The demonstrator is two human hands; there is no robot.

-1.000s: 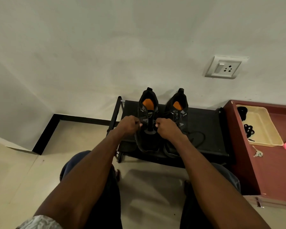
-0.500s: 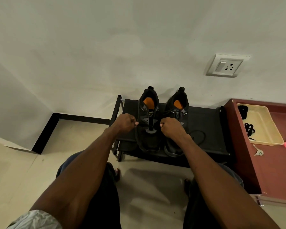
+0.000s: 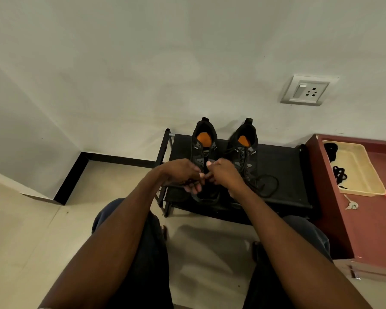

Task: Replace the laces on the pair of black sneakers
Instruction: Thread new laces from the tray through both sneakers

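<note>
The left hand (image 3: 183, 175) and the right hand (image 3: 223, 176) meet in the middle of the frame, over the front of the left sneaker (image 3: 204, 152); both have their fingers curled in, and each seems to pinch an end of a black lace (image 3: 206, 198), though the lace is dark against the dark shoe and hard to make out; a loop of it hangs just below the hands. This sneaker looks only partly laced, so the hands are likely in the middle of threading it; the top holes near the orange inside look bare.

Just to the right stands the right sneaker (image 3: 243, 150); it has a lace (image 3: 266, 185) crossed up its front, with loose ends lying in a loop on the black shoe rack (image 3: 283, 166); it is not tied yet.

At the right edge of the frame, a cream tray (image 3: 363, 172) sits on a red tabletop (image 3: 374, 219); black laces (image 3: 339, 175) lie in it, maybe the old ones; keys (image 3: 351, 205) rest just below the tray.
</note>
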